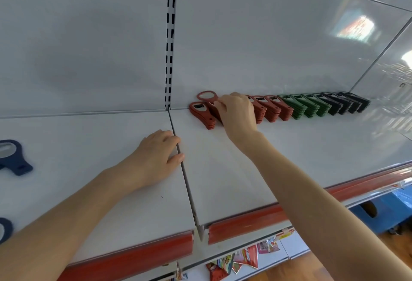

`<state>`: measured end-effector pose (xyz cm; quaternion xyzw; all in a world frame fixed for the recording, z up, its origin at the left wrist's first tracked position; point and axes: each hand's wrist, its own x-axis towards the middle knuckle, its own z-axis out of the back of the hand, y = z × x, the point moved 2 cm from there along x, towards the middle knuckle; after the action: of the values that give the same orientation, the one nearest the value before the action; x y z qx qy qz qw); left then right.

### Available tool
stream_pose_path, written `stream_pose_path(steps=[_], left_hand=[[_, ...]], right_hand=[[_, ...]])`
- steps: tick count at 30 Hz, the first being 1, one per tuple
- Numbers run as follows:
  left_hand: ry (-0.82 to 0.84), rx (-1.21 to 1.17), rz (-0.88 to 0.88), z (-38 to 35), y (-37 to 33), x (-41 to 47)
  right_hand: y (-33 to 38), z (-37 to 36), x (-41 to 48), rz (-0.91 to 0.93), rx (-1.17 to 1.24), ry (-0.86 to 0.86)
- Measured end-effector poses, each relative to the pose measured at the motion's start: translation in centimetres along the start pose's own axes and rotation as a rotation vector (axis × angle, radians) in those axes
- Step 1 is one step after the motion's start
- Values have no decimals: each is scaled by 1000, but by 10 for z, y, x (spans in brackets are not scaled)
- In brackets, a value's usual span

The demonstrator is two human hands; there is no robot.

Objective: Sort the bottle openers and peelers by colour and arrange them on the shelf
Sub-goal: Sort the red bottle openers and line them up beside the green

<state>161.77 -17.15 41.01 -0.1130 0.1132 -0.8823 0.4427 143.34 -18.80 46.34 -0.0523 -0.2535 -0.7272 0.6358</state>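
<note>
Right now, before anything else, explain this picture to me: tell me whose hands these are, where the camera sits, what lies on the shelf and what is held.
There is no machine here. A person works with two bare hands, and the single picture comes from a camera worn on their head, looking forward and down. The left hand lies flat and open on the white shelf, holding nothing. The right hand reaches to the back wall and pinches a red opener near the left end of a row. That row runs rightward in stacks: red stacks, then green stacks, then dark stacks. Two blue openers lie apart at the far left edge.
</note>
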Motion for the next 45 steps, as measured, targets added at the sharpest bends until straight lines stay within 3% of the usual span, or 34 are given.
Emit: stream_pose_path(steps=[6,20,36,45], left_hand=[[-22,-23,-4,0,-1,-2],[-49,-39,-30,-5,4,1],[-33,-38,-26,-3,2,0],[-31,-38,-15,-2,0,-1]], right_hand=[[9,-24,-12,82,-104,150],[10,-28,-14,44,-137,266],[14,-28,-16,64,-220,254],[10,-27,-15,36,-120,266]])
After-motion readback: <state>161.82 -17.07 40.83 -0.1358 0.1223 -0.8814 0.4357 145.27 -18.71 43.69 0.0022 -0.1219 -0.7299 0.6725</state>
